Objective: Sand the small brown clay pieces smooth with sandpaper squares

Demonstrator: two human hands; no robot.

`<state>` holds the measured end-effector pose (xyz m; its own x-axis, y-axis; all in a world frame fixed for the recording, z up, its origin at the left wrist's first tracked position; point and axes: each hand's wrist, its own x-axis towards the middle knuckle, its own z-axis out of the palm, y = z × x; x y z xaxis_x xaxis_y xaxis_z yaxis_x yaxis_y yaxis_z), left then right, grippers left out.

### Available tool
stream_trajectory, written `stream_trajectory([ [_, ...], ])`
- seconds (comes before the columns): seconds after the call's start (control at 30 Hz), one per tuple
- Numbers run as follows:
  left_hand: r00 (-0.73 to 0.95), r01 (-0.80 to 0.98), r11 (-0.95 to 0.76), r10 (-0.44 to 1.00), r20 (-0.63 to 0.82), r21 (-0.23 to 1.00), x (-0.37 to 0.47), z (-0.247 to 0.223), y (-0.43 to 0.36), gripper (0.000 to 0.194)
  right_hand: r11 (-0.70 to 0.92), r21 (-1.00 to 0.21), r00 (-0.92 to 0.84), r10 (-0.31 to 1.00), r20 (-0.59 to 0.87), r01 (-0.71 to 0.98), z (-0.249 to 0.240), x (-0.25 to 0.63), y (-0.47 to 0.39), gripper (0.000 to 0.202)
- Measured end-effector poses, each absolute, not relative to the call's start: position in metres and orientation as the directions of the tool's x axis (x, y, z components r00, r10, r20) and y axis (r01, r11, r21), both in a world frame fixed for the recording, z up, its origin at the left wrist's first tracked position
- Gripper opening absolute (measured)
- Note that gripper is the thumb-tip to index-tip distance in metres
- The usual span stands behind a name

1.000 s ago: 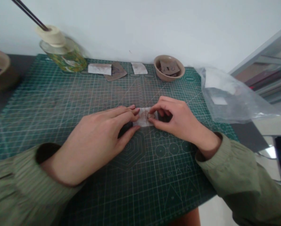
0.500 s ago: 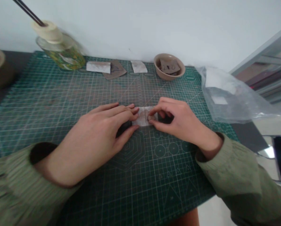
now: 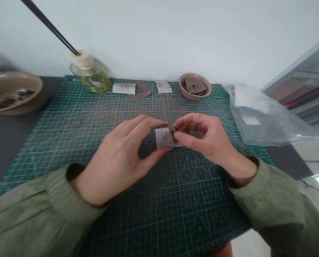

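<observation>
A small whitish paper piece point(image 3: 162, 138) lies on the green cutting mat point(image 3: 95, 107), between the two hands. My left hand point(image 3: 130, 153) has its thumb and index finger spread apart, their tips at the paper's lower and upper edges. My right hand point(image 3: 202, 135) pinches a small dark brownish piece point(image 3: 172, 130) between thumb and index finger, above the paper's right part. Part of the paper is hidden beneath the right fingers.
Along the wall stand a reed diffuser bottle point(image 3: 92, 76), a folded white paper point(image 3: 123, 88) on a brown piece point(image 3: 140, 91), another white piece point(image 3: 163, 87) and a small bowl point(image 3: 195, 95). A larger bowl point(image 3: 33, 91) is left, a plastic bag point(image 3: 258, 125) right.
The view has shifted, showing more of the left bowl. My left fingers have spread from lying on the paper to its edges. The dark piece in my right fingers now shows more clearly.
</observation>
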<state>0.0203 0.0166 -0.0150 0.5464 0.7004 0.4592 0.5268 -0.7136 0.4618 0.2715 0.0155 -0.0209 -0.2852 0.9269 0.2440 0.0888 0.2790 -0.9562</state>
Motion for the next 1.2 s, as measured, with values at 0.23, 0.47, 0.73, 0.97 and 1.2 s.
stream_trajectory([
  [0.23,0.433,0.333,-0.706,0.704,0.563,0.625,0.024,-0.003,0.002,0.026,0.09,-0.973,-0.468,0.865,0.182,-0.212,-0.021,0.27,0.011,0.031],
  [0.47,0.401,0.214,-0.7,0.699,0.592,0.681,0.023,-0.003,-0.003,0.027,0.084,-0.966,-0.523,0.827,0.204,-0.244,-0.018,0.272,0.006,0.039],
  [0.73,0.403,0.193,-0.695,0.699,0.59,0.692,0.023,0.001,-0.003,0.027,0.08,-0.959,-0.53,0.82,0.218,-0.271,-0.019,0.273,0.007,0.039],
  [0.97,0.369,0.058,-0.46,0.834,0.409,0.886,0.028,0.007,-0.004,0.007,0.14,-0.949,-0.513,0.814,0.273,-0.282,-0.02,0.274,0.008,0.048],
  [1.2,0.382,0.03,-0.43,0.84,0.387,0.903,0.026,0.006,-0.006,0.018,0.114,-0.957,-0.539,0.806,0.245,-0.265,-0.02,0.277,0.006,0.044],
])
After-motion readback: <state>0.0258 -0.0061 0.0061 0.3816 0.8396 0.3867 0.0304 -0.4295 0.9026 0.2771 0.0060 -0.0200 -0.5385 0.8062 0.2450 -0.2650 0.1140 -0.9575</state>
